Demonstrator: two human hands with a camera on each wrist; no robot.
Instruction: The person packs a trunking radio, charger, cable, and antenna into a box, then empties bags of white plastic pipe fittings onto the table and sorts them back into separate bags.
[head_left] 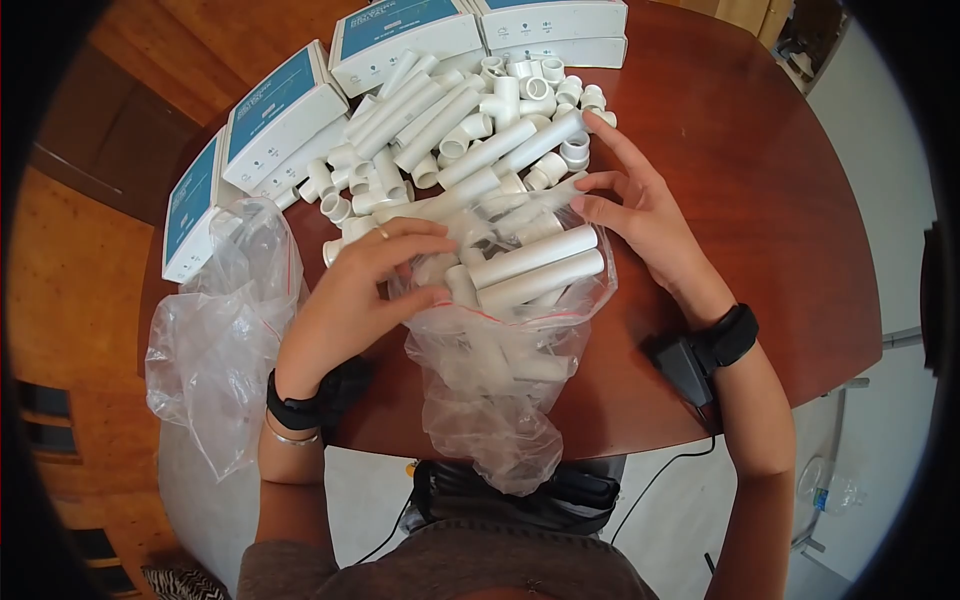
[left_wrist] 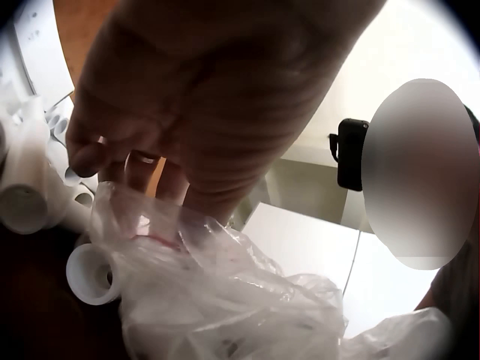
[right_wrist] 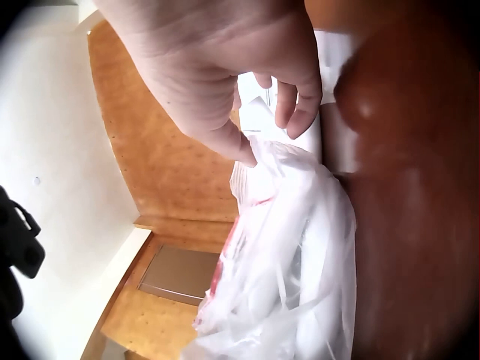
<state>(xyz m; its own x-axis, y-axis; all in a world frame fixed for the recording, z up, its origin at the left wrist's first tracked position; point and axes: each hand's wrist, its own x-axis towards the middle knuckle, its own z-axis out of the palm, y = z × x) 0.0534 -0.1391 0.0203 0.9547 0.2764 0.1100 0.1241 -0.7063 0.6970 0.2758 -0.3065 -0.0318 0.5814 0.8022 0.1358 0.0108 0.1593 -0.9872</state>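
Observation:
A clear plastic bag (head_left: 490,345) with a red line along its mouth holds several white pipes (head_left: 540,268). At the bag's left side, my left hand (head_left: 350,290) touches the plastic, thumb and fingers apart; in the left wrist view the bag (left_wrist: 225,292) covers part of the fingers of my left hand (left_wrist: 187,112). My right hand (head_left: 650,215) is at the bag's upper right edge, index finger stretched toward a loose pipe's end. The right wrist view shows the thumb of my right hand (right_wrist: 232,67) against the bag (right_wrist: 277,247), other fingers apart from it.
Beyond the bag lies a pile of loose white pipes (head_left: 400,110) and fittings (head_left: 575,150). White and blue boxes (head_left: 285,115) line the pile's far and left sides. Another crumpled plastic bag (head_left: 225,330) hangs over the left edge of the reddish-brown table (head_left: 760,190).

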